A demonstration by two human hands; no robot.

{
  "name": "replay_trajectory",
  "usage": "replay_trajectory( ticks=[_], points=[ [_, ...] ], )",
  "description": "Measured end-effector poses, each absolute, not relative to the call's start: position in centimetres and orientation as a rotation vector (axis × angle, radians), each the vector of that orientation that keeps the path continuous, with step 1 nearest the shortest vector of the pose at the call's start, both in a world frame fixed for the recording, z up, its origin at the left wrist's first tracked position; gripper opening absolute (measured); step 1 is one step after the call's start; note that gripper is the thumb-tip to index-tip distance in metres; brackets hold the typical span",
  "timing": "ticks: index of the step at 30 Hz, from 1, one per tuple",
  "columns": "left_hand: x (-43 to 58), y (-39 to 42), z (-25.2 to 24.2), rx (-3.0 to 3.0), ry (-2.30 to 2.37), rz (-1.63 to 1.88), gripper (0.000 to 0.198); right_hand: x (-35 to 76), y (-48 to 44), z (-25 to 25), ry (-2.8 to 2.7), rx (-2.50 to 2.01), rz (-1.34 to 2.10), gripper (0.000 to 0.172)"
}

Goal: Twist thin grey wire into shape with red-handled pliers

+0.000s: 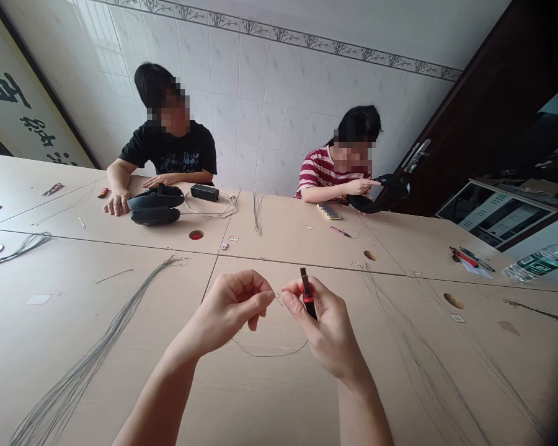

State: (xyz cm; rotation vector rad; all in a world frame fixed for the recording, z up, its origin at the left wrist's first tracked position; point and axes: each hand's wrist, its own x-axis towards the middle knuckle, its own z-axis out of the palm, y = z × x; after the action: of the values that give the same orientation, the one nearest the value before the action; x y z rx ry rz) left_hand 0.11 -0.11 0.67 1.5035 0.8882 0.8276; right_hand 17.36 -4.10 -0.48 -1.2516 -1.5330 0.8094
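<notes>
Lower centre of frame: thin wire point(270, 354) is pinched at its end by left hand point(235, 303), fingertips closed. Red-black tool point(307, 294) is gripped in right hand point(325, 322). Wire loop sags over table point(307, 402). Step judged: wire end held against tool; fine alignment is needed.

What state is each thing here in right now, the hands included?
left hand, fingertips pinched shut on the thin wire
right hand, closed around the red and black tool
thin wire, sagging in a loop between the two hands
red and black tool, held upright, tip up
wire bundle, lying loose, fanned across the table
black headset, resting on the table
water bottle, lying on its side
</notes>
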Motion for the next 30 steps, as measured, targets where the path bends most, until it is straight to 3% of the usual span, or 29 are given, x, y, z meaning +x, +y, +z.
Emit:
replay_trajectory(
  ticks=[12,30],
  points=[
    [0.09,-0.27,0.81,1.484,0.867,0.795,0.022,17.25,-4.14,-1.06,-1.686,-1.268,0.676,0.016],
    [-0.02,-0.16,0.76,1.549,0.921,0.798,0.023,17.39,-4.26,-0.21,-1.577,-1.303,0.793,0.024]
  ],
)
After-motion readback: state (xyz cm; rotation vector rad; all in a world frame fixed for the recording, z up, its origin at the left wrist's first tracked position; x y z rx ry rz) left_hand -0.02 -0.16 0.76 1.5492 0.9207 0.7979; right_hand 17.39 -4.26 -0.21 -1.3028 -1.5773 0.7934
